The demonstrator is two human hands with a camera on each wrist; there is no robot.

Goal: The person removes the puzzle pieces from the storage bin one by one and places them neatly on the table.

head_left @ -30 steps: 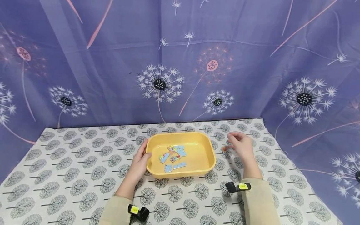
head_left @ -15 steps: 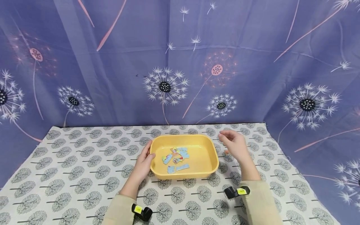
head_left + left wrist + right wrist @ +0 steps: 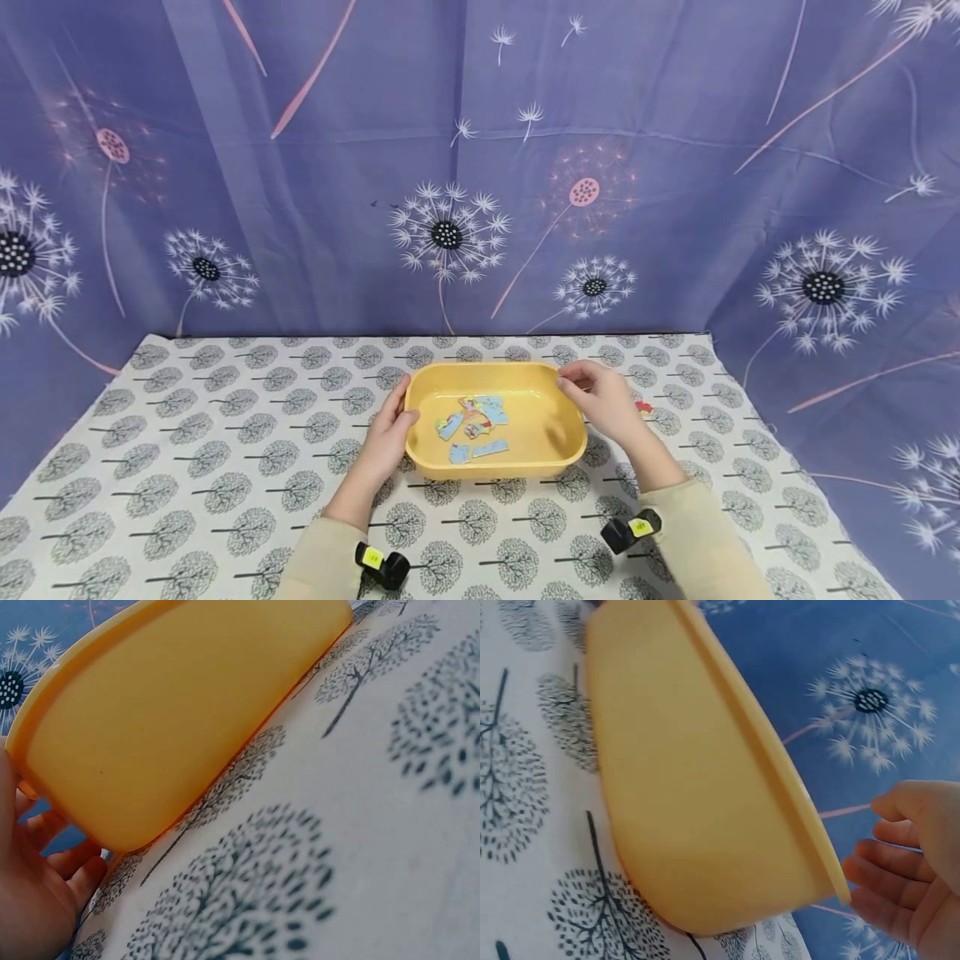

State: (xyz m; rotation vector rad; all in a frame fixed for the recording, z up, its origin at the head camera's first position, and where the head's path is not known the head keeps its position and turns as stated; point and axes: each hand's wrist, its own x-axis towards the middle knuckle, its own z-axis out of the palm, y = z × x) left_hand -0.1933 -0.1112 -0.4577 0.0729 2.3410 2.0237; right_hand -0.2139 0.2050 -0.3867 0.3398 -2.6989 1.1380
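Note:
A yellow plastic tub (image 3: 540,471) stands in front of me on the patterned cloth. Several flat puzzle pieces (image 3: 490,448), light blue with coloured print, lie on the left half of its floor. My left hand (image 3: 386,446) grips the tub's left end, thumb over the rim and fingers along the outside wall. At the far right corner is my right hand (image 3: 606,404), its loosely bent fingers right at the rim and nothing seen between them in the right wrist view. Just right of that hand, a small red piece (image 3: 643,407) lies on the cloth, partly hidden by it.
White cloth with grey tree prints (image 3: 225,467) covers the table around the tub. A purple curtain with dandelion prints (image 3: 337,208) hangs behind the table's back edge and along its right side.
My right hand has moved left from the cloth beside the orange-red piece to the tub's right rim. The left hand keeps its grip on the tub. The head view has shifted slightly.

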